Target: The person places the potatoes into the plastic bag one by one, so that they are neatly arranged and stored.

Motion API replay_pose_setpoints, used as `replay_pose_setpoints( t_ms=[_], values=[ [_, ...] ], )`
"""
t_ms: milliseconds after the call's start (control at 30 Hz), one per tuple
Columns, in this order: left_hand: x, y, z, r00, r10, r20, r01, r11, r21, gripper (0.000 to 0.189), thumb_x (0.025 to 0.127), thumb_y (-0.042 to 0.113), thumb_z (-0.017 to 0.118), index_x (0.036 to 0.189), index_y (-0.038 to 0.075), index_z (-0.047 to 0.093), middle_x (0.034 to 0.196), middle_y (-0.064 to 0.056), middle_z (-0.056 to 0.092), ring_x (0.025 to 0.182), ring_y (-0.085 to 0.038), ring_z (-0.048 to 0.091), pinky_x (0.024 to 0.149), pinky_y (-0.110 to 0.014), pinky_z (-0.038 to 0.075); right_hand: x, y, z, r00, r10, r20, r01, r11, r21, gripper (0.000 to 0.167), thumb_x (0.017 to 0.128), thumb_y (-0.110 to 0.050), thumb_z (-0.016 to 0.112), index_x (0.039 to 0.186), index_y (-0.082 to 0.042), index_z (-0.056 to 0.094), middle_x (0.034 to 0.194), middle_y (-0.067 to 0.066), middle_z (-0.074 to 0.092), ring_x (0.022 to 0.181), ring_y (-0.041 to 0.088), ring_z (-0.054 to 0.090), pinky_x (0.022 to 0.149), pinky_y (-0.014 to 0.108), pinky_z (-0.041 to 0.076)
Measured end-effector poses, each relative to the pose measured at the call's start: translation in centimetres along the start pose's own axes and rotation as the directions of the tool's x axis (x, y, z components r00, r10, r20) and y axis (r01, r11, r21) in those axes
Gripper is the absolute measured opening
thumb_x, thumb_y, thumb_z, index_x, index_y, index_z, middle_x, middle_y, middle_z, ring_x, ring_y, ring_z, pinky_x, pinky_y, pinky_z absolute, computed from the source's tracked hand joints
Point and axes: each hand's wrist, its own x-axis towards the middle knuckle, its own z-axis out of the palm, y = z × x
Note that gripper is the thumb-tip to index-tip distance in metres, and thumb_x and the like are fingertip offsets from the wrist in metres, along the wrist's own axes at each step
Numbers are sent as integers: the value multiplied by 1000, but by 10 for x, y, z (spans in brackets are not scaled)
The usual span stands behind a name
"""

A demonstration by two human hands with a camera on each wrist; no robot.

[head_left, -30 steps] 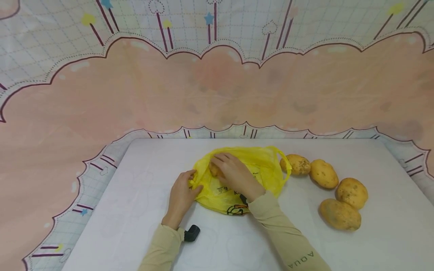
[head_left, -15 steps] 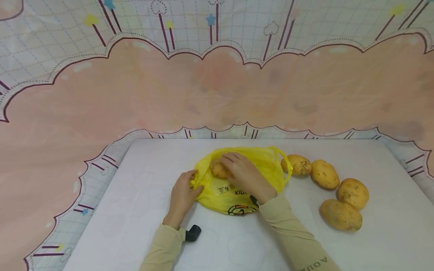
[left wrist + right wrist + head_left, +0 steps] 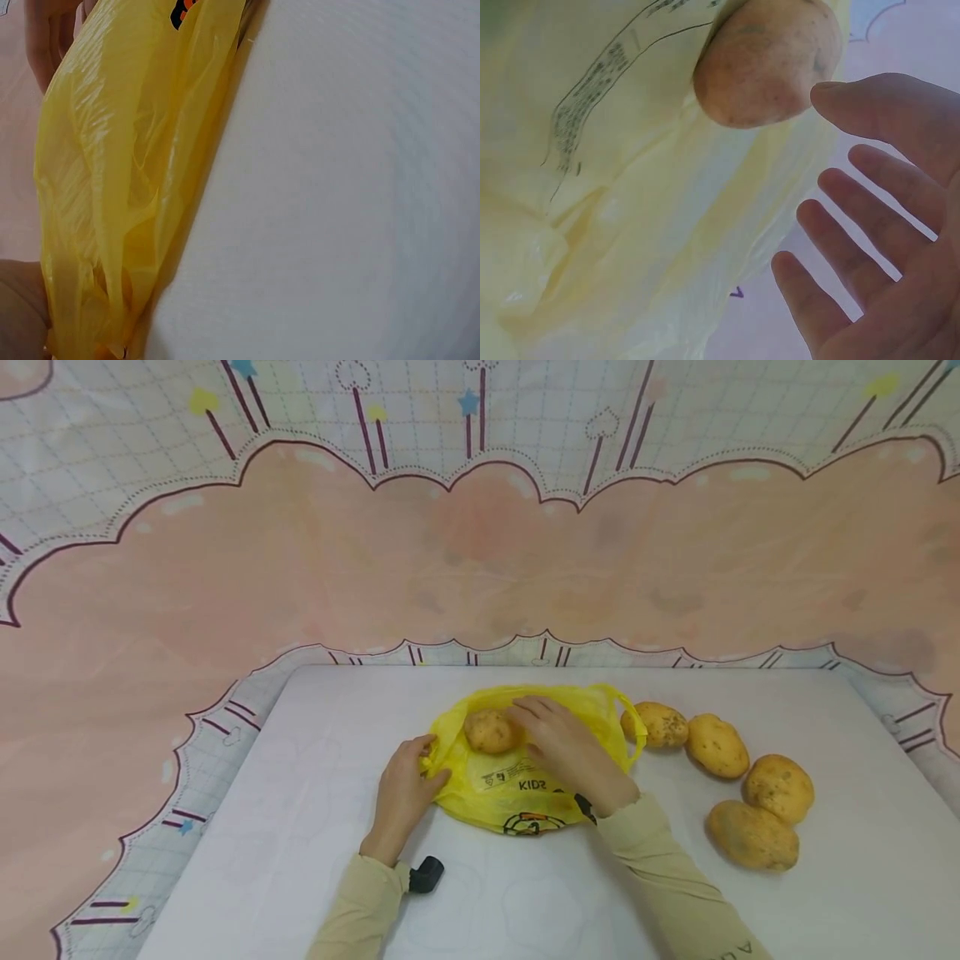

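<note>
A yellow plastic bag (image 3: pixel 480 793) lies on its side with a potato (image 3: pixel 489 732) inside its left part, seen also as a rounded potato (image 3: pixel 769 64) in the right wrist view. At the bag's left edge my left hand (image 3: pixel 402 789) grips the gathered plastic between fingers and thumb. My right hand (image 3: pixel 570 747) is over the bag, just right of that potato. Its fingers (image 3: pixel 847 240) are spread and nearly straight, holding nothing, the thumb tip close beside the potato. In the left wrist view the creased bag (image 3: pixel 112 150) hides most of what lies behind it.
On the white table (image 3: pixel 300 760), right of the bag, lie several loose potatoes (image 3: pixel 717 745) in a curved row. The bag's handle loop (image 3: pixel 639 731) overlaps the nearest one. A patterned cloth (image 3: pixel 480 568) hangs behind the table.
My right hand has let go of the potato and moved right, fingers straightening. The potato stays inside the bag, more of it showing. My left hand keeps its grip on the bag's edge.
</note>
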Motion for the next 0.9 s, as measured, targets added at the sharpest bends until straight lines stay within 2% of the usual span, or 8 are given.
replay_pose_setpoints(
  t_ms=[500, 667, 900],
  values=[
    [-1, -3, 1, 1000, 12, -11, -12, 1000, 10, 54, 84, 15, 79, 132, 2, 58, 117, -15, 63, 108, -31, 60, 96, -46, 49, -13, 18, -14, 1000, 13, -22, -14, 997, -72, 59, 81, -6, 81, 134, 1, 57, 139, 17, 56, 129, 34, 52, 108, 45, 44],
    [-3, -4, -1, 1000, 10, -24, -10, 1000, 9, 55, 84, 14, 79, 132, 2, 58, 117, -15, 63, 108, -31, 60, 96, -46, 49, -15, 19, -17, 999, 45, 1, -44, 996, -71, 60, 82, -8, 80, 136, 0, 56, 140, 16, 56, 130, 34, 51, 110, 47, 43],
    [-3, -3, -1, 1000, 4, -7, -4, 1000, 5, 56, 84, 16, 79, 134, 3, 56, 119, -15, 62, 110, -31, 59, 98, -47, 48, -21, 25, -20, 996, 85, -8, -86, 992, -97, 57, 83, -10, 80, 134, -1, 58, 140, 16, 56, 131, 35, 49, 113, 50, 38]
  ],
)
